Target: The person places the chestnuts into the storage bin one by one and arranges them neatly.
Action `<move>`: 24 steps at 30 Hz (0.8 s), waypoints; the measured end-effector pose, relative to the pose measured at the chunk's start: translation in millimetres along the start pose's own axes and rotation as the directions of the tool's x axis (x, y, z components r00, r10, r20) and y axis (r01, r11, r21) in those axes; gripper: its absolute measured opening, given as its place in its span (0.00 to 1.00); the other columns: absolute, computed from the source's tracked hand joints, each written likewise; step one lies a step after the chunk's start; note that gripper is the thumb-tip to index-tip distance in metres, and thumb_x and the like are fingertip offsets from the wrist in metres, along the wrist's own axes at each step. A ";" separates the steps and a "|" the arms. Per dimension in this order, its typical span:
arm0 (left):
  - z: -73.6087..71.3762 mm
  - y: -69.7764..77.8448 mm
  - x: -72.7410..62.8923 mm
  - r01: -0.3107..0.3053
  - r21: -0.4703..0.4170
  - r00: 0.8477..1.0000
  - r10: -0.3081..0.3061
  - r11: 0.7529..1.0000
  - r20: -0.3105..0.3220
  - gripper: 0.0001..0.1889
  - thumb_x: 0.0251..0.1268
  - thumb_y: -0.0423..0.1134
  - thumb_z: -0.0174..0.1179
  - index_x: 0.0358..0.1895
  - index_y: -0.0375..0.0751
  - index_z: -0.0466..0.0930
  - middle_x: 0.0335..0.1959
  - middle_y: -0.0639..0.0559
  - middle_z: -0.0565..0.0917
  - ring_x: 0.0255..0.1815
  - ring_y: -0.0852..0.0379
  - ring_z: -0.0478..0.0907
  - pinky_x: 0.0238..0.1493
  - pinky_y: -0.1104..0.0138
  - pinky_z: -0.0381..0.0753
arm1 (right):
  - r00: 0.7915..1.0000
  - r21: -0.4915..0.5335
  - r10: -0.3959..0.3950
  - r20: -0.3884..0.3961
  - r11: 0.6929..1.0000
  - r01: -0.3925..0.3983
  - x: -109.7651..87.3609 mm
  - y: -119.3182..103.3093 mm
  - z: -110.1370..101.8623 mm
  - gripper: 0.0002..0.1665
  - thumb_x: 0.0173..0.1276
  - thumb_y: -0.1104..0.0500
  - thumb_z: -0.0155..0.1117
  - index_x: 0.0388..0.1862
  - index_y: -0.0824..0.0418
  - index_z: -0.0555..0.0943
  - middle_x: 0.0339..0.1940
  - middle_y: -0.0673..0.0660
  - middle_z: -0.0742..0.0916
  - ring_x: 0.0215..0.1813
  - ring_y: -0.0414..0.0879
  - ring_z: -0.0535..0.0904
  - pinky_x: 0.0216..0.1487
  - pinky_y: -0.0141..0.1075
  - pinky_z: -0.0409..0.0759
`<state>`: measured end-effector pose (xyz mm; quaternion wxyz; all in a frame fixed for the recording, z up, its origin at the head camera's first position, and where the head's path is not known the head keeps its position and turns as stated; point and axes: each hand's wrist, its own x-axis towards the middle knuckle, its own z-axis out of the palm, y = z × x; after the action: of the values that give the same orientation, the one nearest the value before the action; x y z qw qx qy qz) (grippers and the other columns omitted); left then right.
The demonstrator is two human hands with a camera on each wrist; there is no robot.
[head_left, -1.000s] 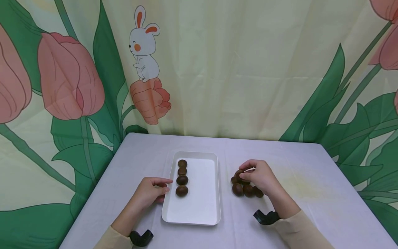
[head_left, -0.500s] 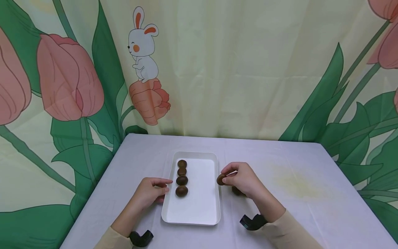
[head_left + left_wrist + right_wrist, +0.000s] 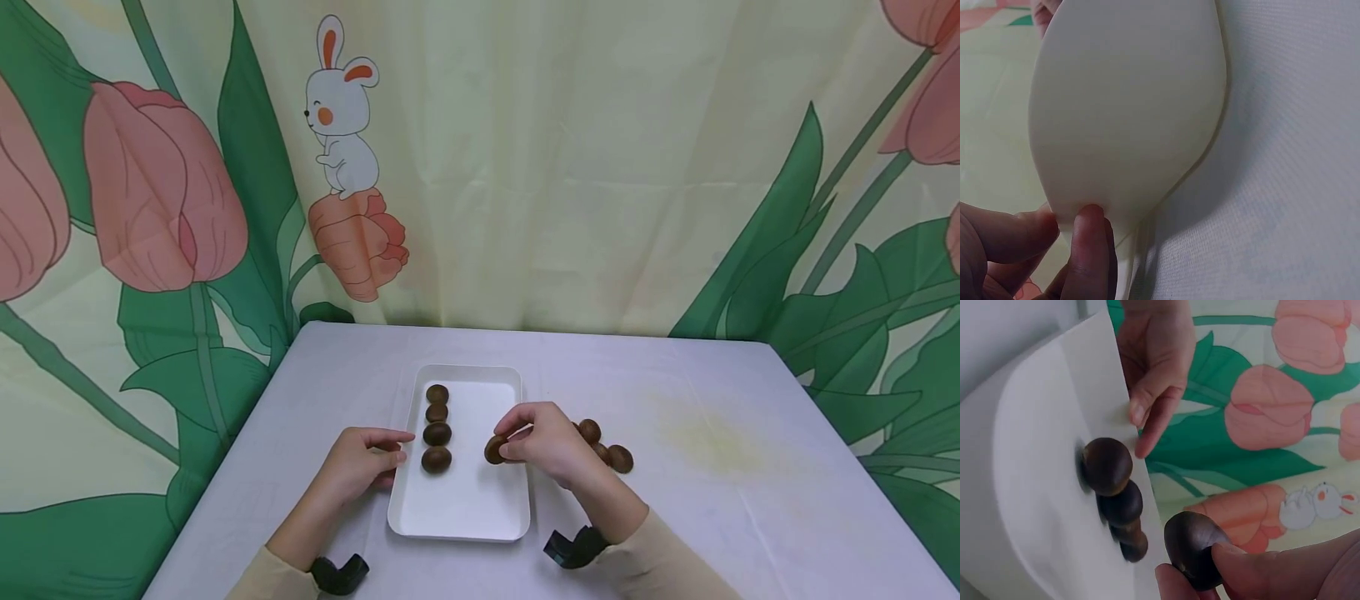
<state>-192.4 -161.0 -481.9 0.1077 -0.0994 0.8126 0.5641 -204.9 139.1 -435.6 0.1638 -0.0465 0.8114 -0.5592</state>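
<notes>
My right hand (image 3: 543, 437) pinches a dark brown chestnut (image 3: 495, 450) between thumb and fingers, above the right half of a white rectangular tray (image 3: 480, 517). In the right wrist view this glossy chestnut (image 3: 1191, 547) shows up close. Inside the tray, along its left side, several chestnuts (image 3: 437, 460) lie in a column running front to back. My left hand (image 3: 360, 462) is at the tray's left edge, with fingertips touching the rim and outer wall. The left wrist view shows these fingers (image 3: 1088, 250) against the tray's side (image 3: 1122, 112).
Right of the tray, more chestnuts (image 3: 620, 458) lie in a loose group on the white tablecloth (image 3: 712, 517), partly hidden by my right hand. Behind the table hangs a curtain (image 3: 562, 167) printed with tulips and a rabbit.
My right hand has lifted a chestnut from the group and carried it left over the tray's right rim. My left hand stays at the tray's edge.
</notes>
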 end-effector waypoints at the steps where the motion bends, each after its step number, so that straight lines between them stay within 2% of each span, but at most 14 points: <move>1: -0.1 0.0 -0.1 0.000 0.001 1.000 0.000 1.000 0.001 0.15 0.65 0.28 0.73 0.54 0.40 0.93 0.42 0.41 0.86 0.31 0.54 0.88 0.32 0.61 0.93 | 1.000 0.001 0.003 0.004 1.000 -0.003 0.0 -0.2 2.7 0.13 0.62 0.73 0.74 0.45 0.65 0.88 0.41 0.60 0.91 0.38 0.46 0.89 0.46 0.40 0.91; 9: 0.0 0.1 0.4 -0.002 0.010 1.000 0.002 1.000 -0.003 0.15 0.66 0.28 0.73 0.55 0.41 0.93 0.43 0.41 0.86 0.31 0.55 0.88 0.33 0.61 0.93 | 0.998 0.011 -0.006 0.058 1.000 0.005 2.2 -1.5 25.3 0.12 0.61 0.73 0.74 0.44 0.65 0.88 0.39 0.60 0.91 0.36 0.45 0.89 0.43 0.38 0.90; 18: -0.2 -0.3 0.6 -0.009 0.010 1.000 0.009 1.000 0.002 0.16 0.66 0.28 0.73 0.55 0.40 0.93 0.43 0.41 0.87 0.31 0.54 0.88 0.31 0.63 0.92 | 0.997 0.067 0.005 0.082 0.998 -0.011 0.3 -2.4 47.3 0.11 0.60 0.75 0.74 0.41 0.68 0.88 0.38 0.59 0.89 0.34 0.44 0.89 0.41 0.39 0.93; 24: 0.2 1.0 -1.4 0.000 0.009 1.000 0.000 1.000 -0.004 0.15 0.67 0.27 0.72 0.54 0.41 0.93 0.42 0.41 0.87 0.31 0.54 0.88 0.32 0.63 0.92 | 0.997 0.058 0.016 0.082 0.998 -0.021 -0.8 -1.5 59.8 0.09 0.59 0.76 0.74 0.38 0.68 0.87 0.34 0.58 0.88 0.31 0.44 0.88 0.37 0.40 0.93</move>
<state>-191.4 -160.4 -480.7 0.1063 -0.1002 0.8153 0.5603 -185.3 85.3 -453.2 0.2032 -0.0567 0.7878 -0.5787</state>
